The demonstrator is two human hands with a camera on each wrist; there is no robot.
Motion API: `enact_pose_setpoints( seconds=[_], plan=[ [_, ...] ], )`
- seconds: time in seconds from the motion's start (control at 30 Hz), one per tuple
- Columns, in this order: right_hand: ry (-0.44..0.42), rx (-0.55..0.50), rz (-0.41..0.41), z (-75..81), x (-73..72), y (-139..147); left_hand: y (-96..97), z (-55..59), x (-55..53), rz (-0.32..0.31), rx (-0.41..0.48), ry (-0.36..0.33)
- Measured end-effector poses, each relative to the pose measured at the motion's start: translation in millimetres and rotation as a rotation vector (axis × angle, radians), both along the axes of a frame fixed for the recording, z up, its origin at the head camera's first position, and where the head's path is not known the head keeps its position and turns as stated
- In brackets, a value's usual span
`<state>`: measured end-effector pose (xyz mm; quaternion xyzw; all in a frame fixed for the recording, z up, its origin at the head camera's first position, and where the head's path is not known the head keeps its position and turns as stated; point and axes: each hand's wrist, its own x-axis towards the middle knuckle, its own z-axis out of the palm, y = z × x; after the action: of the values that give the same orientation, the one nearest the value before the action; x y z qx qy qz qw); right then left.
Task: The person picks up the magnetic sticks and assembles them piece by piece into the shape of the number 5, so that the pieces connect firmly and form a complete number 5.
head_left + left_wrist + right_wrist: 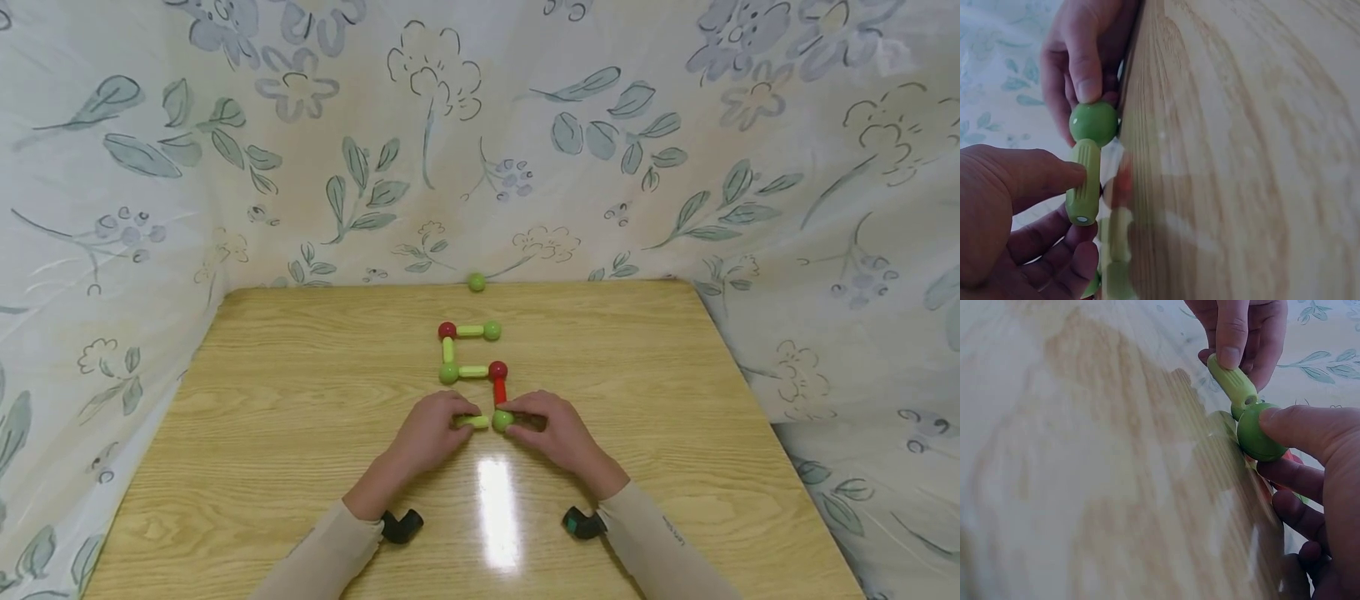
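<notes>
My left hand (432, 433) pinches a ridged yellow-green rod (1084, 187) between thumb and fingers. A green ball (1260, 432) is pinched by my right hand (551, 427), just right of the rod's end. In the head view a narrow gap shows between rod and ball. A red rod (500, 392) runs from that ball up to a red ball (498, 370). From there a yellow-green rod (473, 372) leads left to another green ball (448, 372), an upright rod (448, 349), a second red ball (447, 331), and a top rod (470, 331) ending in a green ball (492, 331).
A loose green ball (477, 282) sits at the far edge of the wooden table (300, 350). Floral cloth (480, 150) hangs behind and at the sides. Black wrist-worn pieces (402, 527) show near both sleeves, and light glares off the near tabletop.
</notes>
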<state>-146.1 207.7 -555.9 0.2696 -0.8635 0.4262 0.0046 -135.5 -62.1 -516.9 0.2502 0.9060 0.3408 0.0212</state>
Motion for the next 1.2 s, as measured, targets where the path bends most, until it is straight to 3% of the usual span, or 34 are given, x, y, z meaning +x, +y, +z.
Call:
enact_pose_setpoints(
  seconds=[1.2],
  plan=[
    [0.016,-0.012,0.020,-3.5,-2.4,1.6,7.5,0.6,-3.5,0.000,-0.034,0.005]
  ],
)
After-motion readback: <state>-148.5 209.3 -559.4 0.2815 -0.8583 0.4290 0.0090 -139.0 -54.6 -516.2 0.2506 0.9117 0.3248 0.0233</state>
